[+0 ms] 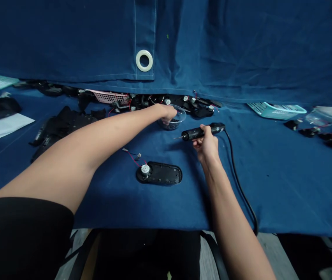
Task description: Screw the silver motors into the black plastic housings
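Observation:
My left hand (pixel 169 113) reaches into a clear plastic bowl (pixel 180 116) that holds small dark pieces, too small to name. Its fingers are bent down and pressed together, and their tips are hidden. In my right hand (pixel 208 144) is a black electric screwdriver (pixel 195 133), its thin bit pointing left toward the bowl. Below, on the blue cloth, lies a black oblong plastic housing (pixel 166 173). A round white motor (pixel 145 168) sits at its left end, with red wires running up to a small connector.
A black cord (pixel 236 171) runs from the screwdriver to the table's front edge. Black parts (pixel 72 120) lie at left. Behind are a pink basket (pixel 110 96) and loose motors; a teal basket (pixel 276 111) stands right. A blue curtain (pixel 227 46) hangs at the back.

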The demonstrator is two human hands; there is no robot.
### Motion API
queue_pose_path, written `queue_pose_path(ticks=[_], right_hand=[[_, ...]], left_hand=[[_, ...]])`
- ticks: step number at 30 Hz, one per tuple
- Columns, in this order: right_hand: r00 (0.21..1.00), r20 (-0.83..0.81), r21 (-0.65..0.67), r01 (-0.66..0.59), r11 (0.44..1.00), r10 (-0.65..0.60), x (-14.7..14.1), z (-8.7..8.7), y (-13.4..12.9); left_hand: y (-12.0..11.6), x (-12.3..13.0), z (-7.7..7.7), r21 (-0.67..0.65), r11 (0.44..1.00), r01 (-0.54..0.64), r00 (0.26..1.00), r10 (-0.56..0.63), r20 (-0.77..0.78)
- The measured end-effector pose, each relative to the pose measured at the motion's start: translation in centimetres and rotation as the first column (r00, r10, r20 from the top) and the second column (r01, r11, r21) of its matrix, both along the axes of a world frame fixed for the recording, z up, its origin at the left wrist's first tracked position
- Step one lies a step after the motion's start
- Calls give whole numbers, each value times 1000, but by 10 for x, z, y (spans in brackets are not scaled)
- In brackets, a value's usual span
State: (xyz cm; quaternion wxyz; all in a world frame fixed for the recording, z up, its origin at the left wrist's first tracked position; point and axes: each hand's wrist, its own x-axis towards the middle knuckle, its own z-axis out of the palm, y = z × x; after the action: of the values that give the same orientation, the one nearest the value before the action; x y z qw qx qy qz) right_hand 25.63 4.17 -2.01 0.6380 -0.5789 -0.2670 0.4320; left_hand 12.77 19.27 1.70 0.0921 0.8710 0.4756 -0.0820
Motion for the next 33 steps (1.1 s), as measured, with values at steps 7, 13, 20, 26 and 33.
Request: queue_pose_path(ticks=[7, 13, 20, 26, 33], right_hand=[[999, -45, 12, -6, 1000, 7, 0, 3, -2], [998, -54, 13, -23, 1000, 24, -1, 4, -4], [993, -109, 10, -53, 999, 53, -4, 6, -7], [983, -164, 23, -86, 996, 89, -10, 7, -11], [980, -161, 42, -110, 993, 116, -16, 5, -12]], left_hand=[[7, -5, -6, -11, 998, -54, 998, 55, 39], [8, -17, 3, 41, 999, -18, 970, 8, 245], [-54, -55, 10, 256, 963, -83, 690, -130, 712], [-133, -85, -15, 143, 968, -208, 388, -53, 920], [-180, -90, -34, 47, 982, -182, 304, 11, 953]])
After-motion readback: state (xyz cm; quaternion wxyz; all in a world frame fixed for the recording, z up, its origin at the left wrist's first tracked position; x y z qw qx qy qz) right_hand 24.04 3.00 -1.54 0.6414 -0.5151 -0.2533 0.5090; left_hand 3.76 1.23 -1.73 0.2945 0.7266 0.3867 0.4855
